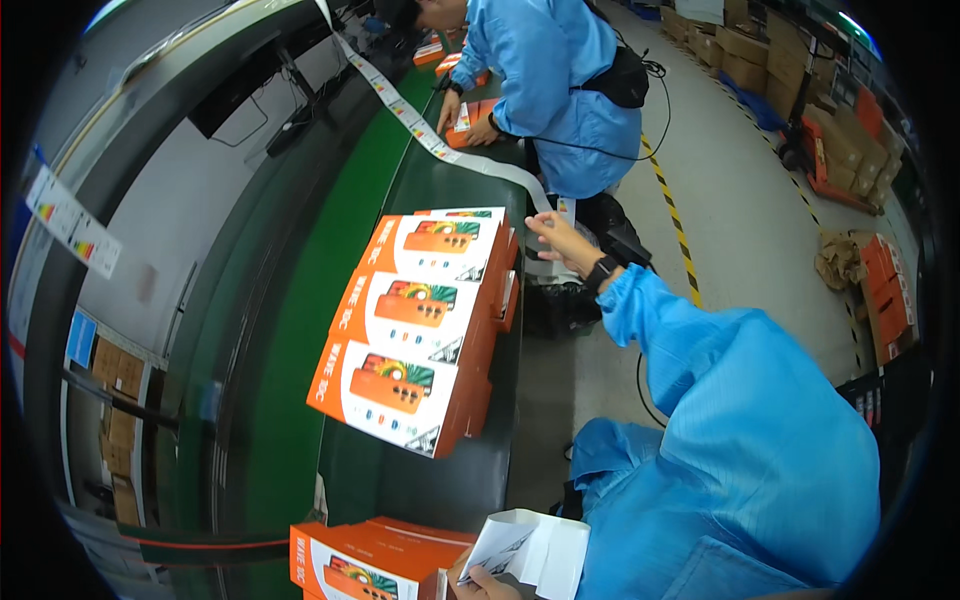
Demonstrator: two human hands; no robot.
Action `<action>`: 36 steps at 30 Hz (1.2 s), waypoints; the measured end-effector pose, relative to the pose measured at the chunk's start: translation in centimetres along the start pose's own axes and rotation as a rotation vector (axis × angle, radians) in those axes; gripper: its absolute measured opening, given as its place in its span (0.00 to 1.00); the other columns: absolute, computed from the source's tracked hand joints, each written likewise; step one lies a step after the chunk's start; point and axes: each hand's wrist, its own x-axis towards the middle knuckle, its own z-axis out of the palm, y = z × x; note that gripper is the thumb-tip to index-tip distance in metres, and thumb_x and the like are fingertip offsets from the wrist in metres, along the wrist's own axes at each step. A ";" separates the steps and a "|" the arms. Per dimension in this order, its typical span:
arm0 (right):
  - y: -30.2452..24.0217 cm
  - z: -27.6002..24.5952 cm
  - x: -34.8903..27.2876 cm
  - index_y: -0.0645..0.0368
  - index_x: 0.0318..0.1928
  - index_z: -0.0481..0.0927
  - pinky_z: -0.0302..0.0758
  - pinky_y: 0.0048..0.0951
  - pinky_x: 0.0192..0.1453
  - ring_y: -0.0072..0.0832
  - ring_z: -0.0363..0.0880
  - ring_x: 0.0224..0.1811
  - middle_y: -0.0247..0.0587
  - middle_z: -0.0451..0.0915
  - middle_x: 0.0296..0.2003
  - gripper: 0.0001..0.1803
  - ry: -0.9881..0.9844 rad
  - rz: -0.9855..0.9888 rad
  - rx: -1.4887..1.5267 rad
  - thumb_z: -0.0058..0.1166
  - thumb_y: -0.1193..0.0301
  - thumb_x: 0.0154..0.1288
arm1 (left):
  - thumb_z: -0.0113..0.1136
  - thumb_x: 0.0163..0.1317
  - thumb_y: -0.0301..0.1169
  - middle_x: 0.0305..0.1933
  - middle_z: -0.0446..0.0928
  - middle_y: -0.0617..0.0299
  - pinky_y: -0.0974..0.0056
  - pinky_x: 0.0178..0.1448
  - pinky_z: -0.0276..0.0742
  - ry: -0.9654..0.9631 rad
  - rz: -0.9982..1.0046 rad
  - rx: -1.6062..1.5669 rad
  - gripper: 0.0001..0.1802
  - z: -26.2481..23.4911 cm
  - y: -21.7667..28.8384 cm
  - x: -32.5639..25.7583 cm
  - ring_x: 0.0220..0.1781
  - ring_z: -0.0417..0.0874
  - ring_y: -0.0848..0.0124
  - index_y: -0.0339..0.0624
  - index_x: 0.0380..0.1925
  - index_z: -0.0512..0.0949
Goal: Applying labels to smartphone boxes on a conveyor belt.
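At the bottom edge my left hand [488,586] is closed on a folded white sheet [552,552] with black print showing on one flap. It is beside an orange-and-white phone box [345,568] that the lower edge cuts off. My right hand [563,243], with a dark band on the wrist, reaches forward. Its fingers are bent together in a pinch, next to the hanging end of a label strip [490,165]; what lies between the fingertips is too small to make out. Several phone boxes [412,305] with a phone picture stand in a row before me, left of this hand.
The boxes stand on a dark ledge [400,480] beside a green conveyor belt [275,350]. Ahead, a co-worker in blue [545,80] bends over an orange box [470,122]. A striped floor line [672,210], a pallet jack [825,170] and cartons [745,60] lie to the right.
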 end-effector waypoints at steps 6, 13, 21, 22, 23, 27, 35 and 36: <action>-0.7 0.7 6.5 0.56 0.53 0.60 0.48 0.53 0.56 0.42 0.48 0.60 0.49 0.55 0.55 0.40 -0.308 0.109 -0.169 0.39 0.36 0.50 | 0.44 0.60 0.32 0.29 0.69 0.57 0.67 0.33 0.67 0.054 -0.121 0.004 0.12 2.0 0.6 1.1 0.30 0.69 0.71 0.30 0.31 0.67; 1.1 1.3 13.1 0.58 0.59 0.53 0.45 0.67 0.53 0.57 0.43 0.61 0.60 0.49 0.57 0.50 -0.694 0.558 -0.307 0.59 0.44 0.39 | 0.44 0.60 0.32 0.29 0.69 0.57 0.67 0.33 0.67 0.110 -0.160 0.041 0.13 4.7 0.1 3.5 0.30 0.69 0.71 0.30 0.31 0.67; 3.4 1.4 12.0 0.62 0.51 0.64 0.69 0.57 0.41 0.40 0.73 0.43 0.52 0.72 0.41 0.33 -0.685 0.416 0.160 0.54 0.54 0.49 | 0.44 0.60 0.33 0.29 0.69 0.56 0.67 0.33 0.67 0.099 -0.189 0.060 0.13 6.8 0.2 5.9 0.31 0.69 0.71 0.30 0.32 0.66; 3.8 1.6 11.9 0.62 0.51 0.64 0.68 0.57 0.41 0.40 0.73 0.43 0.52 0.71 0.41 0.33 -0.645 0.411 0.186 0.55 0.54 0.49 | 0.44 0.60 0.33 0.30 0.69 0.56 0.67 0.34 0.67 0.093 -0.191 0.064 0.13 7.0 0.2 6.0 0.31 0.69 0.71 0.30 0.32 0.66; 4.0 1.7 12.0 0.62 0.51 0.64 0.68 0.57 0.42 0.40 0.73 0.43 0.53 0.71 0.41 0.33 -0.605 0.405 0.212 0.55 0.55 0.49 | 0.44 0.60 0.33 0.30 0.69 0.56 0.67 0.34 0.67 0.090 -0.194 0.062 0.13 7.1 0.2 6.1 0.31 0.69 0.71 0.30 0.32 0.66; 3.9 0.9 13.9 0.61 0.53 0.62 0.68 0.57 0.40 0.44 0.71 0.46 0.54 0.69 0.44 0.35 -0.754 0.492 0.057 0.55 0.54 0.48 | 0.44 0.60 0.33 0.30 0.69 0.56 0.67 0.34 0.67 0.074 -0.195 0.071 0.13 7.6 0.2 6.4 0.31 0.69 0.71 0.30 0.32 0.66; 2.0 -1.8 14.6 0.54 0.60 0.51 0.48 0.66 0.52 0.60 0.37 0.62 0.61 0.42 0.60 0.45 -0.820 0.565 -0.183 0.54 0.45 0.46 | 0.44 0.60 0.33 0.30 0.69 0.56 0.67 0.34 0.67 0.065 -0.186 0.087 0.13 8.0 0.1 7.2 0.31 0.69 0.71 0.30 0.33 0.66; 2.7 -1.7 14.7 0.53 0.60 0.50 0.47 0.68 0.52 0.60 0.38 0.62 0.60 0.42 0.60 0.46 -0.789 0.568 -0.077 0.53 0.44 0.46 | 0.44 0.60 0.33 0.30 0.69 0.56 0.67 0.34 0.67 0.068 -0.187 0.089 0.13 8.0 0.1 7.2 0.31 0.69 0.71 0.30 0.33 0.66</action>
